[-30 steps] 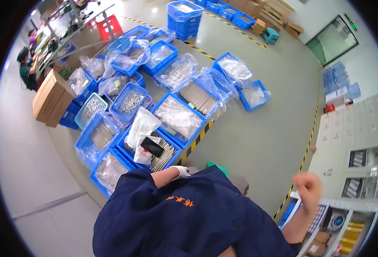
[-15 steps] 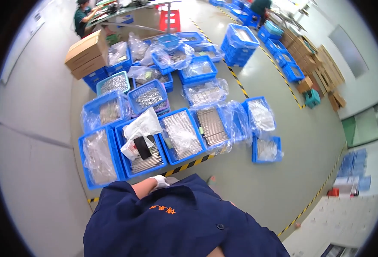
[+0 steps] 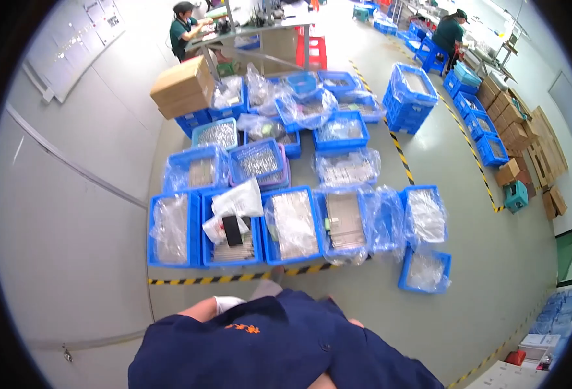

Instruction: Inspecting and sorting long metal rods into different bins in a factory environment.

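Note:
My left hand (image 3: 228,303), in a white glove, hangs low in front of my dark blue jacket. The jacket covers its fingers, so I cannot see whether it holds anything. Only a sliver of skin shows at the jacket's right side; my right hand itself is out of sight. Ahead of me, a row of blue bins stands on the floor. One bin (image 3: 234,262) holds metal rods, with a white plastic bag (image 3: 242,200) and a black flat rectangular object (image 3: 231,231) lying on top. Beside it, another bin (image 3: 288,258) contains rods under clear plastic.
Striped floor tape (image 3: 202,280) runs along the near side of the bins. Behind stand more bins, a basket of small metal parts (image 3: 255,162) and cardboard boxes (image 3: 182,87). A tall bin stack (image 3: 410,97) is at right. Two people (image 3: 182,35) sit at far benches.
My view has turned and tilted up, so the bins sit further right and both far workers show more fully. My gloved left hand appears lower and slightly further left.

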